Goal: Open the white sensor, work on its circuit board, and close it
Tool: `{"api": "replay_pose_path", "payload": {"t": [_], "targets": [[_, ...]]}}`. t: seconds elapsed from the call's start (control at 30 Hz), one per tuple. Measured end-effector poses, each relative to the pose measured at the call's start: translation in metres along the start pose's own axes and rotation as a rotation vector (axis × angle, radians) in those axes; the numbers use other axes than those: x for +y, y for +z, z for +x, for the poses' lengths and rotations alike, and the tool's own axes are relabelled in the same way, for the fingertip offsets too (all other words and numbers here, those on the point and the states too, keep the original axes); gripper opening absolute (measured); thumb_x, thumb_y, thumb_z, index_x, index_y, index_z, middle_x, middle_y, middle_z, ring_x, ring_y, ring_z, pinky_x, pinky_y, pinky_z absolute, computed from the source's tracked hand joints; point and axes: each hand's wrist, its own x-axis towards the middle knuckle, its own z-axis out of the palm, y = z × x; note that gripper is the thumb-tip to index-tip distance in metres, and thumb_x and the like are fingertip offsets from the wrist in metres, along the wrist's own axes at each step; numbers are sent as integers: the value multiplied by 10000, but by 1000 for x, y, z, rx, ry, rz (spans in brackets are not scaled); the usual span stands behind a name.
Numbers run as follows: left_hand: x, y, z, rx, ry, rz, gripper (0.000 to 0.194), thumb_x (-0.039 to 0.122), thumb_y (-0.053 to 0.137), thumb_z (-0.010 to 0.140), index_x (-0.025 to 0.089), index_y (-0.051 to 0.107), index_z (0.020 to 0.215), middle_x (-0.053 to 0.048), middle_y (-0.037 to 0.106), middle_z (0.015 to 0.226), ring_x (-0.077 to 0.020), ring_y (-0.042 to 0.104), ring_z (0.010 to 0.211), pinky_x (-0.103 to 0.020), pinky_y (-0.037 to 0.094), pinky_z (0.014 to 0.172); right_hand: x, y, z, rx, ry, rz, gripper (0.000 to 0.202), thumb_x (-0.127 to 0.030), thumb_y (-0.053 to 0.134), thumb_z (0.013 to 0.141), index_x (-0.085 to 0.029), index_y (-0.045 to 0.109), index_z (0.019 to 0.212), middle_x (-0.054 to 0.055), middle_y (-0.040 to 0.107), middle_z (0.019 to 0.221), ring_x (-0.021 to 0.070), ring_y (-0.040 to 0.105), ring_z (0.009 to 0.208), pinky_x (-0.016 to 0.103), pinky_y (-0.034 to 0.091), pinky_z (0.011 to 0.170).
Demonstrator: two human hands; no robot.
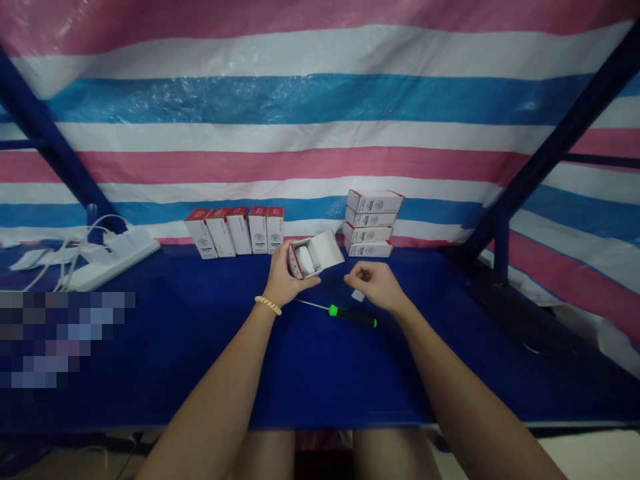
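Holding small open white-and-red cardboard box (320,256) in left hand (283,279), tilted above blue tabletop (340,383), rounded white device (305,259) inside. Curling right hand (376,283) near small white piece (357,295); cannot tell if grasping anything. Best gripping lightly, leaving flap clear.

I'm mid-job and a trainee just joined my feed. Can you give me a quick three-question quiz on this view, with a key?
1. What does the left grip hold?
2. True or false: the screwdriver lies on the blue tabletop.
3. How many boxes stand upright in the row left of the stack?

Key:
1. An open box with a white item inside.
2. True.
3. Five.
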Motion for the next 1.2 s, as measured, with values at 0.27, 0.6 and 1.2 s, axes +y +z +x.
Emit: {"api": "replay_pose_path", "payload": {"t": [0.27,0.6,1.2], "targets": [[27,7,0,50,45,150,841,317,849,521,254,445,1256,-70,553,1144,-299,521,1090,-455,416,957,-14,26,-5,54,-23,324,308,-444,629,756,-158,645,869,-6,586,591,97,498,448,252,390,462],[42,15,-8,105,115,445,628,346,722,675,218,526,1257,-139,555,1163,-342,508,1096,-539,294,1034,-6,21,-1,42,-62,-212,241,-329,577,810,-186,741,913,-18,577,486,109,486,464,249,359,527],[56,19,-10,-36,387,589,574,86,601,668,223,586,1226,-135,570,1173,-310,498,1120,-546,246,1090,4,35,2,-36,-4,-406,175,-180,530,774,-171,690,844,73,711,849,170,619,735,255,381,643]]}}
